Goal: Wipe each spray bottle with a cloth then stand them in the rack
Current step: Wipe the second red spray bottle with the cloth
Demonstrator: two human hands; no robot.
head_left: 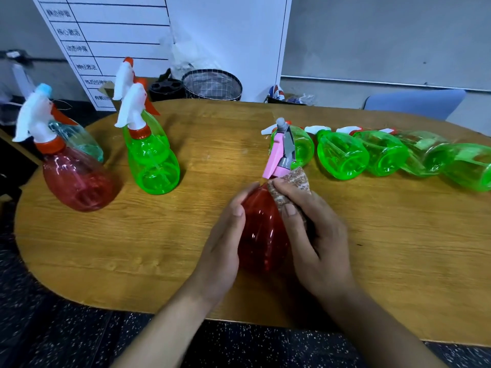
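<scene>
Steadying red bottle [261, 229] upright, neck pointing away, left hand [225, 235] cupping its side; right hand [316, 235] pinching cloth [292, 187] against shoulder, probably wiping downward.

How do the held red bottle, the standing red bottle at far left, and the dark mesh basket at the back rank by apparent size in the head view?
1. Held red bottle, though it is nearest the camera.
2. Standing red bottle, close to it in apparent size, so unsure.
3. Mesh basket, farthest away.
</scene>
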